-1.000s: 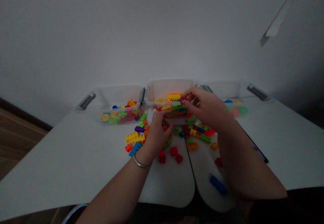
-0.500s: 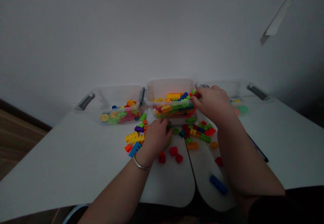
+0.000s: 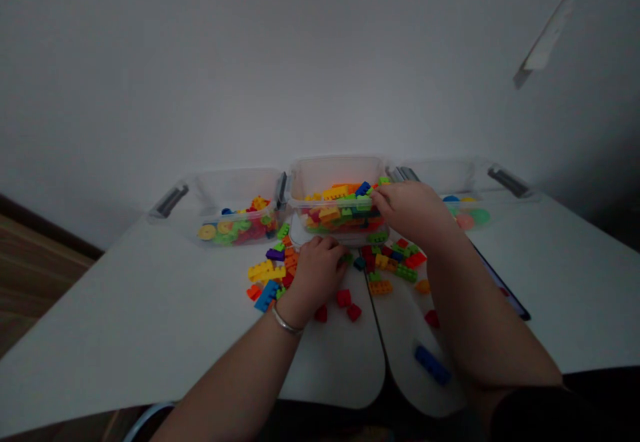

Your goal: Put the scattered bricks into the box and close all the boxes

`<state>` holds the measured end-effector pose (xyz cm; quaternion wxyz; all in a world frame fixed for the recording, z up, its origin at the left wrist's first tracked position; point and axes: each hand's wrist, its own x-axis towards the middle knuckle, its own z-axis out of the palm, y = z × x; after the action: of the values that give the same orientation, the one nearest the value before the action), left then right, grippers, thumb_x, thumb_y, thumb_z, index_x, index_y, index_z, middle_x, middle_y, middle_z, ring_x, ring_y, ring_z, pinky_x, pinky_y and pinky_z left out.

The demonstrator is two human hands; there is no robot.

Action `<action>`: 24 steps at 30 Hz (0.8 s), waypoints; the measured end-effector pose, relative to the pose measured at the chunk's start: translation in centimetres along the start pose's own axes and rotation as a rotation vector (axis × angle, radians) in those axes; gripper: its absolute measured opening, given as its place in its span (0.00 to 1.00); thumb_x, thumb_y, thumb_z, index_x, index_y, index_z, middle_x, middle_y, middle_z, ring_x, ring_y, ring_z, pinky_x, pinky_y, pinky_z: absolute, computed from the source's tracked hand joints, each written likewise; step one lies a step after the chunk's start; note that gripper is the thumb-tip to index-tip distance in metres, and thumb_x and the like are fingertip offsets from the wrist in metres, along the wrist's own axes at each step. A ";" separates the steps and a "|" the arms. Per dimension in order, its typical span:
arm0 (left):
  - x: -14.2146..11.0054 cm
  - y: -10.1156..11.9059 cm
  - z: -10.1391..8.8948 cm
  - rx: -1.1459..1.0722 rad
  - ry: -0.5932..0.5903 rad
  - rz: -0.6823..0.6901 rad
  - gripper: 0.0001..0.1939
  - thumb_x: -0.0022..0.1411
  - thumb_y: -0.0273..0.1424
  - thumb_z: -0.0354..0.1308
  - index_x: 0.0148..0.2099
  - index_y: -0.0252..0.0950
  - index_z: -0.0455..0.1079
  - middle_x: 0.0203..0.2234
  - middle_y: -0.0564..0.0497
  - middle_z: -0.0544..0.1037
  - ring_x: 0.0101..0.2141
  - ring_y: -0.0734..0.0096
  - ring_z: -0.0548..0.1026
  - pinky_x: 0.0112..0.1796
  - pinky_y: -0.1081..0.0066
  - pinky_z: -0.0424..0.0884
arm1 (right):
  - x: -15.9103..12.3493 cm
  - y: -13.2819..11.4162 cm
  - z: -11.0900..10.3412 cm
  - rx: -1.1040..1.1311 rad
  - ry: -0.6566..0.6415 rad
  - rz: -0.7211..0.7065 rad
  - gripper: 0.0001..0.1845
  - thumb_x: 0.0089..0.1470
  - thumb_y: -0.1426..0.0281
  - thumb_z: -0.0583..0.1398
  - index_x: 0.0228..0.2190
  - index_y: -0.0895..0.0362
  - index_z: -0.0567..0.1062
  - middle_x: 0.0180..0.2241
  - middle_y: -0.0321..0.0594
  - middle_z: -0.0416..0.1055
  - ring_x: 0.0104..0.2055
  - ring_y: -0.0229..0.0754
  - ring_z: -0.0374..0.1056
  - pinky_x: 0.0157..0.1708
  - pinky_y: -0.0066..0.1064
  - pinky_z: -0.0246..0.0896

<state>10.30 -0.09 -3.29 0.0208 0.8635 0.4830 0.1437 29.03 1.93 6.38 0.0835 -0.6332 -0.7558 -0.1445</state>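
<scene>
My left hand [image 3: 321,272] rests low over the scattered building bricks, its fingers curled down with a green brick [image 3: 347,257] at the fingertips; what lies under the palm is hidden. At the front right corner of the middle clear bin [image 3: 339,161], my right hand [image 3: 406,209] has its fingers drawn together over the rim, beside green bricks inside. Whatever they pinch cannot be made out. Yellow, blue, green and red bricks fill the lower part of this bin. Close to my left hand are a purple brick [image 3: 275,255], a blue brick [image 3: 267,295] and red bricks [image 3: 343,298].
Clear bins stand on both sides: the left bin [image 3: 240,174] holds mixed pieces, the right bin [image 3: 440,165] round discs. A long blue brick [image 3: 432,365] lies near the front edge. A dark flat device [image 3: 505,289] is beyond my right forearm. A wall rises behind.
My right hand moved from over the middle bin to its right front corner, and the red and blue piece left its fingers. My left hand came down and right over the loose bricks.
</scene>
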 end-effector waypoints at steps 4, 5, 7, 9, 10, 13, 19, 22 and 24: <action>0.0 -0.1 0.2 0.008 0.026 0.018 0.10 0.59 0.29 0.59 0.43 0.40 0.77 0.41 0.47 0.77 0.43 0.56 0.71 0.43 0.59 0.70 | -0.2 0.2 -0.6 0.061 0.036 0.072 0.25 0.65 0.66 0.43 0.39 0.59 0.77 0.39 0.51 0.78 0.39 0.52 0.73 0.34 0.38 0.58; 0.0 -0.1 0.3 0.007 0.027 0.023 0.09 0.59 0.29 0.59 0.42 0.40 0.78 0.41 0.47 0.77 0.42 0.57 0.71 0.42 0.59 0.70 | -0.2 0.2 -0.7 0.082 0.046 0.092 0.24 0.65 0.66 0.43 0.39 0.59 0.77 0.40 0.51 0.78 0.39 0.52 0.73 0.34 0.38 0.58; 0.0 -0.1 0.3 0.001 0.025 0.028 0.07 0.59 0.29 0.59 0.39 0.39 0.78 0.40 0.47 0.77 0.42 0.56 0.71 0.42 0.59 0.70 | -0.3 0.3 -1.1 0.136 0.073 0.128 0.23 0.64 0.66 0.44 0.39 0.59 0.77 0.40 0.51 0.78 0.40 0.53 0.73 0.35 0.39 0.58; 0.0 -0.2 0.4 -0.017 0.031 0.027 0.06 0.60 0.29 0.59 0.38 0.39 0.78 0.40 0.47 0.77 0.42 0.56 0.72 0.42 0.59 0.70 | -0.4 0.3 -1.3 0.211 0.120 0.143 0.22 0.64 0.66 0.45 0.40 0.58 0.77 0.41 0.51 0.78 0.41 0.53 0.72 0.36 0.39 0.59; 0.0 -0.2 0.5 -0.036 0.040 0.028 0.06 0.60 0.29 0.59 0.37 0.39 0.78 0.39 0.47 0.77 0.42 0.56 0.72 0.42 0.59 0.70 | -0.5 0.4 -1.4 0.254 0.148 0.143 0.21 0.64 0.66 0.46 0.40 0.58 0.78 0.41 0.50 0.78 0.42 0.53 0.72 0.37 0.39 0.60; 0.2 -0.5 0.8 -0.154 0.108 0.020 0.05 0.60 0.28 0.59 0.37 0.38 0.77 0.38 0.47 0.76 0.41 0.59 0.72 0.42 0.60 0.70 | -0.7 0.3 -1.5 0.391 0.247 0.108 0.18 0.62 0.67 0.50 0.41 0.57 0.78 0.42 0.47 0.78 0.43 0.51 0.72 0.41 0.39 0.61; 0.7 -0.8 0.8 -0.527 0.377 -0.006 0.04 0.59 0.23 0.57 0.36 0.37 0.69 0.36 0.48 0.74 0.40 0.64 0.72 0.43 0.63 0.70 | -1.2 -0.4 -1.3 0.578 0.290 -0.122 0.12 0.59 0.69 0.53 0.37 0.57 0.77 0.37 0.44 0.78 0.40 0.45 0.72 0.41 0.35 0.61; 0.9 -0.8 0.7 -0.640 0.509 0.026 0.04 0.59 0.24 0.56 0.36 0.38 0.67 0.36 0.49 0.73 0.40 0.66 0.72 0.42 0.64 0.71 | -1.4 -1.5 -1.1 0.653 0.213 -0.153 0.10 0.58 0.69 0.55 0.37 0.57 0.76 0.36 0.42 0.78 0.36 0.42 0.72 0.37 0.33 0.61; 1.0 -0.8 0.5 -0.665 0.589 0.051 0.03 0.60 0.25 0.56 0.37 0.38 0.66 0.35 0.50 0.73 0.39 0.67 0.72 0.42 0.65 0.71 | -1.4 -2.5 -0.9 0.707 0.148 -0.128 0.10 0.58 0.68 0.56 0.40 0.57 0.74 0.36 0.41 0.78 0.33 0.40 0.71 0.34 0.31 0.61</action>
<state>10.26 1.24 -3.71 0.1554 0.7436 0.3742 0.5319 26.83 -0.10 6.52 0.3426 -0.5045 -0.7890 0.0753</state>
